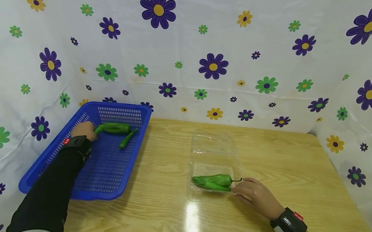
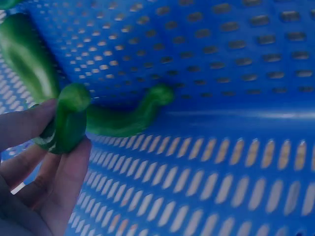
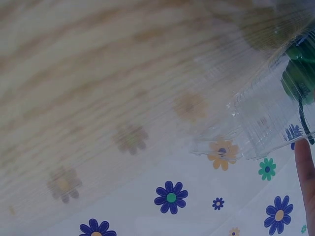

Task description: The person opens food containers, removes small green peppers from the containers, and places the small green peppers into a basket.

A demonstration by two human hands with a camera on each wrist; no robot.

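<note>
In the head view, nearest the camera at the lower left of the frame, my dark sleeve (image 1: 48, 196) runs up to my left hand (image 1: 84, 131), which sits inside a blue plastic basket (image 1: 53, 156) at the left of a wooden table (image 1: 165, 208). That hand grips the stem end of a green pepper (image 1: 114, 128) lying in the far part of the basket, and a thinner pepper (image 1: 128, 138) lies just beside it. At the lower right, my right hand (image 1: 256, 196) rests with relaxed, nearly straight fingers against the near right corner of a clear plastic clamshell box (image 1: 214, 153) in the middle of the table. Two peppers (image 1: 214, 182) lie in the near half of the box, stems pointing right toward my fingertips. A white cloth with purple, green and yellow flowers (image 1: 213, 66) walls in the table. In the left wrist view, my thumb and fingers (image 2: 69, 182) at the lower left pinch the thick green pepper end (image 2: 69, 123), with the curved thin pepper (image 2: 130, 118) touching it, against the perforated blue basket wall (image 2: 221, 59). In the right wrist view, one straight finger (image 3: 305, 182) stands at the right edge beside the clear box corner (image 3: 246, 132), with green pepper (image 3: 300, 73) showing through the plastic at the upper right.
</note>
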